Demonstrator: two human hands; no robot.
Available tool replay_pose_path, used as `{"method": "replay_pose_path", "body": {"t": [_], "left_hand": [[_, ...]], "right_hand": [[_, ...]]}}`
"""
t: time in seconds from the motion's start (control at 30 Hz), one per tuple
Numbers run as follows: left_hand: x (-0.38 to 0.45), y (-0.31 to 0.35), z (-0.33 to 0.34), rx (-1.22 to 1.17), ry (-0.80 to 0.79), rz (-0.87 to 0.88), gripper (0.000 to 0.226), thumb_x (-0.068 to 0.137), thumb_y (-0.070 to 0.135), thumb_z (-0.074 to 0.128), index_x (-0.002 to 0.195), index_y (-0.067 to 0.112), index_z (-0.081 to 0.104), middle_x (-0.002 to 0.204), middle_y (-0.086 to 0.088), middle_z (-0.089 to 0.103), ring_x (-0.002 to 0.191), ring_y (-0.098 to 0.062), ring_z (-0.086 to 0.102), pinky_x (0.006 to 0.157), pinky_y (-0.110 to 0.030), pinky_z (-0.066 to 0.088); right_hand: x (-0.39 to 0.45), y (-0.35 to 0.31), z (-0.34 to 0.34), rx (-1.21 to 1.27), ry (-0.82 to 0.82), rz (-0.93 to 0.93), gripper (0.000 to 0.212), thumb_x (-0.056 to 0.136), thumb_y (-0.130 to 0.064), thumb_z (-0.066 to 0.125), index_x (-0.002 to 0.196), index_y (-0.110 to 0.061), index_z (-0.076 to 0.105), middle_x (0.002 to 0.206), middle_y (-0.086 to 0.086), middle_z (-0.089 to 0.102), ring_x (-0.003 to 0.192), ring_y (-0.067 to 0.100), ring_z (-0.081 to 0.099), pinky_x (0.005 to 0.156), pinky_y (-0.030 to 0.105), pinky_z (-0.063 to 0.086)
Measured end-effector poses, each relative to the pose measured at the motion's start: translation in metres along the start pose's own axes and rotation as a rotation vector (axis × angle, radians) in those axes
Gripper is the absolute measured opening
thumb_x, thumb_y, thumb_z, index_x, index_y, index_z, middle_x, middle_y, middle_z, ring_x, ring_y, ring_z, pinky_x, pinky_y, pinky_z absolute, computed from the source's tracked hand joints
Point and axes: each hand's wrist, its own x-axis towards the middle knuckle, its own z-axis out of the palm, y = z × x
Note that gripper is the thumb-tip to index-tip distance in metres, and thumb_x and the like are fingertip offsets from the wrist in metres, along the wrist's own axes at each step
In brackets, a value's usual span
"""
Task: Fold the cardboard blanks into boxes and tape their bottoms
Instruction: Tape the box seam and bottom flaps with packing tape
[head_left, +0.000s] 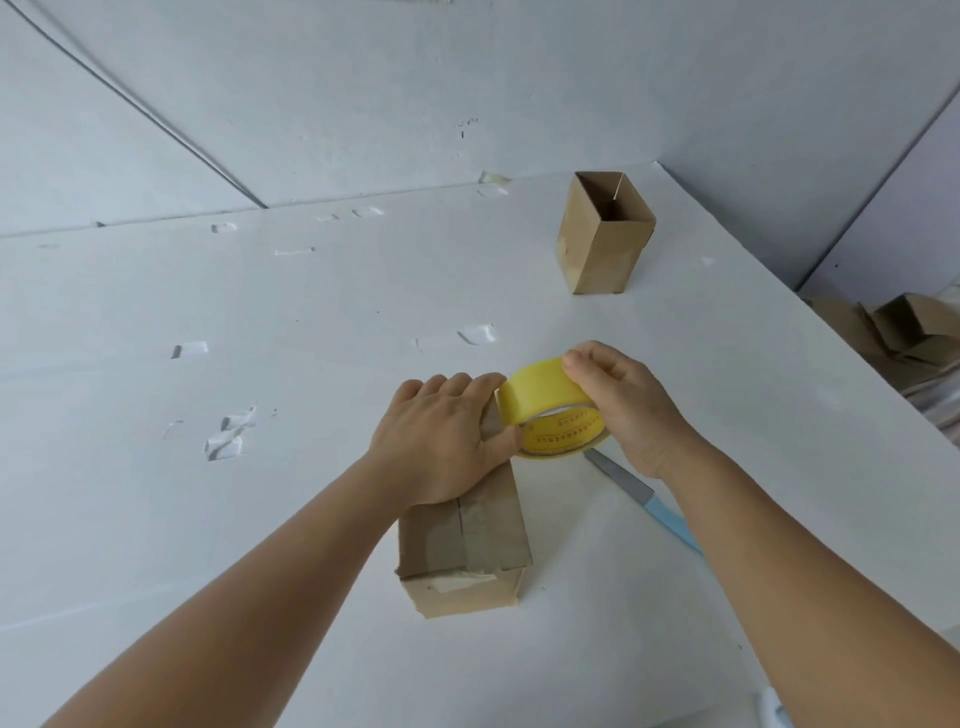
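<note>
The person's left hand (441, 441) lay flat on the upturned bottom of a cardboard box (467, 545) standing on the white table (208, 519), fingers straight and pressed down over the far end, the thumb reaching toward the tape. Clear tape already ran along the bottom seam and over the near edge of that box. The right hand (623, 410) gripped a yellow tape roll (550, 410), fingers curled over its top, holding it tilted just off the box's far right corner, touching or very nearly touching the left thumb. Whether a strip ran from the roll onto the cardboard was hard to make out from where the hands covered it.

A knife (644, 493) with a pale blue handle lay on the table just right of the box, partly under the right forearm. Well apart, near the far right corner, a second box (602, 234) stood upright with its top open. Off the table's right edge lay a heap of cardboard blanks (904, 332).
</note>
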Motion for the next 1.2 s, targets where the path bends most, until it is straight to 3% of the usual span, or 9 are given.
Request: {"method": "replay_pose_path", "body": {"t": [0.1, 0.23, 0.33, 0.47, 0.57, 0.8, 0.9, 1.0, 1.2], "left_hand": [[-0.001, -0.001, -0.002, -0.016, -0.029, -0.021, 0.062, 0.09, 0.066, 0.029, 0.144, 0.034, 0.026, 0.131, 0.007, 0.049, 0.125, -0.017, 0.039, 0.103, -0.03, 0.022], [-0.001, 0.002, -0.004, -0.024, -0.078, -0.039, 0.06, 0.091, 0.061, 0.031, 0.145, 0.036, 0.024, 0.135, 0.009, 0.046, 0.128, -0.015, 0.036, 0.106, -0.03, 0.019], [0.001, 0.005, -0.008, -0.043, -0.142, -0.044, 0.059, 0.09, 0.062, 0.032, 0.143, 0.036, 0.026, 0.135, 0.009, 0.045, 0.128, -0.014, 0.035, 0.106, -0.03, 0.018], [0.008, 0.006, -0.034, -0.055, -0.388, -0.061, 0.069, 0.086, 0.071, 0.027, 0.146, 0.037, 0.021, 0.144, 0.007, 0.038, 0.136, -0.017, 0.029, 0.11, -0.035, 0.016], [0.036, 0.019, -0.049, -0.061, -0.392, 0.01, 0.053, 0.096, 0.056, 0.028, 0.145, 0.035, 0.029, 0.141, 0.009, 0.045, 0.135, -0.017, 0.031, 0.112, -0.037, 0.019], [0.089, 0.038, -0.035, -0.256, -0.71, 0.063, 0.03, 0.086, 0.031, 0.062, 0.115, 0.029, 0.063, 0.08, 0.012, 0.072, 0.076, -0.002, 0.065, 0.079, -0.021, 0.049], [0.091, 0.035, -0.026, -0.443, -0.694, -0.004, 0.025, 0.082, 0.024, 0.069, 0.106, 0.028, 0.066, 0.076, 0.008, 0.074, 0.07, -0.003, 0.066, 0.078, -0.023, 0.053], [0.09, 0.032, -0.02, -0.521, -0.634, -0.038, 0.019, 0.081, 0.022, 0.07, 0.1, 0.027, 0.069, 0.08, 0.003, 0.075, 0.072, -0.006, 0.066, 0.079, -0.025, 0.054], [0.083, 0.023, -0.017, -0.57, -0.552, -0.068, 0.011, 0.083, 0.019, 0.068, 0.09, 0.026, 0.074, 0.076, 0.003, 0.074, 0.068, -0.005, 0.065, 0.068, -0.019, 0.05]], "right_hand": [[0.01, -0.007, -0.001, -0.16, -0.014, -0.053, 0.021, 0.089, -0.03, 0.061, 0.07, -0.02, 0.063, 0.066, -0.008, 0.054, 0.066, 0.006, 0.049, 0.065, 0.023, 0.04], [0.012, 0.011, -0.014, -0.615, -0.084, 0.096, 0.018, 0.08, -0.039, 0.065, 0.073, -0.023, 0.065, 0.071, -0.006, 0.063, 0.074, 0.013, 0.058, 0.064, 0.026, 0.044], [0.012, 0.017, -0.014, -0.673, -0.048, 0.1, 0.018, 0.078, -0.043, 0.065, 0.074, -0.026, 0.064, 0.075, -0.007, 0.062, 0.079, 0.015, 0.059, 0.068, 0.029, 0.046], [0.012, 0.008, -0.018, -0.699, -0.052, 0.03, 0.02, 0.08, -0.046, 0.063, 0.077, -0.026, 0.063, 0.081, -0.005, 0.062, 0.08, 0.014, 0.057, 0.071, 0.032, 0.047], [0.01, 0.003, -0.021, -0.727, -0.07, -0.025, 0.022, 0.083, -0.045, 0.061, 0.083, -0.024, 0.064, 0.086, -0.004, 0.06, 0.082, 0.014, 0.055, 0.073, 0.033, 0.046], [0.01, -0.005, -0.023, -0.858, -0.09, -0.177, 0.033, 0.095, -0.036, 0.045, 0.082, -0.013, 0.064, 0.077, 0.002, 0.058, 0.08, 0.02, 0.053, 0.068, 0.033, 0.042], [0.007, -0.006, -0.027, -0.915, -0.065, -0.223, 0.031, 0.095, -0.035, 0.044, 0.085, -0.014, 0.064, 0.081, 0.001, 0.059, 0.083, 0.02, 0.053, 0.068, 0.029, 0.037], [-0.001, -0.003, -0.03, -0.839, -0.024, -0.175, 0.026, 0.092, -0.04, 0.05, 0.106, -0.021, 0.06, 0.103, -0.005, 0.059, 0.097, 0.013, 0.05, 0.079, 0.025, 0.04], [-0.022, 0.011, -0.03, -0.725, 0.064, -0.11, 0.095, 0.079, -0.048, 0.069, 0.151, -0.023, 0.013, 0.155, -0.005, 0.021, 0.141, 0.015, 0.018, 0.109, 0.026, 0.019]]}}
